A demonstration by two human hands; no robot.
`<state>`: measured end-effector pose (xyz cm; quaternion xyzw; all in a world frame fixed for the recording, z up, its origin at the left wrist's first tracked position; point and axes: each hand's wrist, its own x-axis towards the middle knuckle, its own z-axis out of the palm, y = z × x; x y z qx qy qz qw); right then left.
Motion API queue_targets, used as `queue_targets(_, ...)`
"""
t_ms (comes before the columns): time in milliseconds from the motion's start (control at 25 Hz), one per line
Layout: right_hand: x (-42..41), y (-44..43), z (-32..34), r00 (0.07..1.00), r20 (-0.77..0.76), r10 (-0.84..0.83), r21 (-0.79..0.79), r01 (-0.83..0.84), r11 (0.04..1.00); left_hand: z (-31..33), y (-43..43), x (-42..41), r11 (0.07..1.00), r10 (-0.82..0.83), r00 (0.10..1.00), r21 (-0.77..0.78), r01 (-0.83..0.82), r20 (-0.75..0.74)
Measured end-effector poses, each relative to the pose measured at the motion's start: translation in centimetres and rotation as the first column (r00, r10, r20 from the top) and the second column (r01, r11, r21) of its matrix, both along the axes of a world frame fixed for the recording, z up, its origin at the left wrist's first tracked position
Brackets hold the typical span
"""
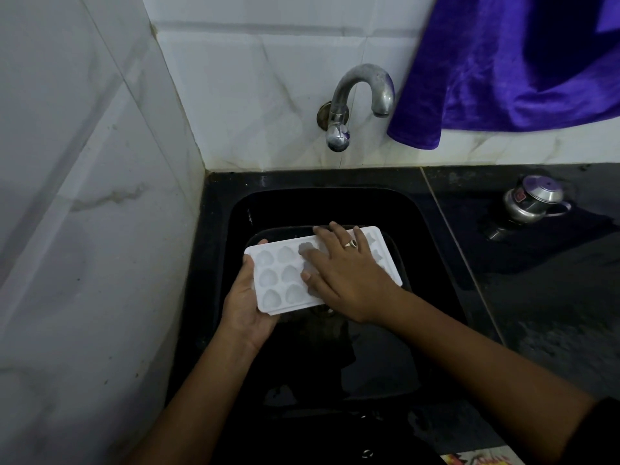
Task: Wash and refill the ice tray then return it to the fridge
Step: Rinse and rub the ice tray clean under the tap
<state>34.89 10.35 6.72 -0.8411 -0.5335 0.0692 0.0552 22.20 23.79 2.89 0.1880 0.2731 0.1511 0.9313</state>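
1. Ice tray [278, 280] is held over the black sink [419, 209], below the tap [362, 95], cups facing up
2. Looks like the scrub part of the wash, so I'd get right down into every cup and corner rather than just swiping the top. Can't see any water running, so it'll need a proper rinse after
3. Left hand [246, 307] is wrapped round the tray's left end, gripping it steady
4. Right hand [345, 276] lies flat on the cups, fingers straight and spread, holding nothing, just pressing
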Motion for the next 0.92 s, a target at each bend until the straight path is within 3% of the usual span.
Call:
queue_targets(160, 0.6, 0.7, 0.6, 0.993, -0.031, -0.112, 0.026, 0.113, 0.993, -0.1, -0.7, 0.3, 1.0, -0.009, 1.0, 0.006, 0.009, 0.004)
queue_targets(280, -0.1, 0.4, 0.1, 1.0, 0.004, -0.021, -0.009, 0.022, 1.0, -0.2, -0.2, 0.1, 1.0, 0.0, 1.0, 0.004, 0.0, -0.009)
queue_targets(440, 0.5, 0.6, 0.5, 0.994, 0.017, -0.112, 0.01, 0.112, 0.994, -0.2, -0.5, 0.3, 1.0, -0.007, 1.0, 0.003, 0.007, -0.017)
queue_targets(600, -0.1, 0.2, 0.1, 0.999, 0.038, -0.006, -0.018, 0.006, 1.0, -0.3, -0.1, 0.2, 1.0, -0.012, 0.999, -0.001, 0.012, -0.033)
queue_targets(760, 0.5, 0.8, 0.7, 0.995, 0.037, -0.092, 0.006, 0.092, 0.996, -0.1, -0.4, 0.5, 1.0, -0.014, 0.999, 0.004, 0.014, -0.029)
queue_targets(920, 0.3, 0.5, 0.1, 0.998, 0.058, 0.001, -0.021, 0.001, 1.0, -0.5, 0.1, 0.2, 1.0, -0.003, 0.999, 0.002, 0.003, -0.043)
